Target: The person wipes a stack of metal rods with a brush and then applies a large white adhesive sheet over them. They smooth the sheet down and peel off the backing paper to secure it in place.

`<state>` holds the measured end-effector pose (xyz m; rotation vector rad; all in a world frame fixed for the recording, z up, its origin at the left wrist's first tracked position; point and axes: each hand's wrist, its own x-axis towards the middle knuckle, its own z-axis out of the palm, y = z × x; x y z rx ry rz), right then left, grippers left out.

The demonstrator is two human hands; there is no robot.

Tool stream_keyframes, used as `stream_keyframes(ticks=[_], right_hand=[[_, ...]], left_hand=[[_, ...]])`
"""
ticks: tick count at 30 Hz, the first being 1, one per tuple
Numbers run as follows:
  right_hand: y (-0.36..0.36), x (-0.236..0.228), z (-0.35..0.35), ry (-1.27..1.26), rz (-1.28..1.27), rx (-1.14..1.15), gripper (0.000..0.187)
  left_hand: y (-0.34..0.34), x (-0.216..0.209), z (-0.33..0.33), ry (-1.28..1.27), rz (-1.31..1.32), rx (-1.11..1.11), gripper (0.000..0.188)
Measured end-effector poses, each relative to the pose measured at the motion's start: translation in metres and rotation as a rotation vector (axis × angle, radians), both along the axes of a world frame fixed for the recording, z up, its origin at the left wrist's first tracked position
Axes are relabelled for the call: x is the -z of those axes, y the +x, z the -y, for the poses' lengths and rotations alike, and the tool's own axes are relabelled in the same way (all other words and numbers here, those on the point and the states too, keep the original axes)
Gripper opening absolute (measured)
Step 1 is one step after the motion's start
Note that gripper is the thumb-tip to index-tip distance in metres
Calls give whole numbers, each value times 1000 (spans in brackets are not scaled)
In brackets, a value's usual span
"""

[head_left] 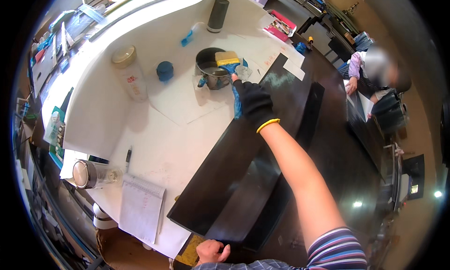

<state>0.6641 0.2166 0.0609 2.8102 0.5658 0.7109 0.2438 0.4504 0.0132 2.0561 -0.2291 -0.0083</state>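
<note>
A worker's right hand [253, 101], in a black glove with a bare fingertip showing and a yellow band at the wrist, is closed around a wide blue-handled brush [228, 62], its pale bristles over the rim of a metal pot [212, 78] on the far side of the bench [340, 152]. The bare left hand [212, 251], well apart from it, lies loosely curled by the near end of a long dark panel [229, 164]; whether it presses on the panel or merely rests beside it, I cannot tell from here.

The stage in hand looks like loading the brush or wiping it off at the rim, though what the pot holds is too dark to make out. The next move would seem to call for a steady carry rightward onto the panel, whose far end bears a pale smear, with the left hand kept clear of the wet stroke.

Beside the pot, on a white covering [168, 136], sit a blue lump [165, 71] and, farther off, a dark cylinder [218, 15]. A tall clear container [131, 77] stands to the left; nearer lie a pen [128, 158], a metal-lidded jar [91, 174] on its side and an open notebook [140, 206]. At far right, a co-worker [370, 75] handles a white sheet [363, 104].
</note>
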Motion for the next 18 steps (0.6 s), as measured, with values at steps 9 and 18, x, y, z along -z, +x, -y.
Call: stream_keyframes(ticks=[9, 18], right_hand=[[-47, -31, 23, 390, -325, 307, 58], [-133, -50, 24, 739, -513, 383, 47]], left_hand=[[2, -5, 0, 36, 42, 10, 23], [3, -9, 5, 9, 54, -81, 21]])
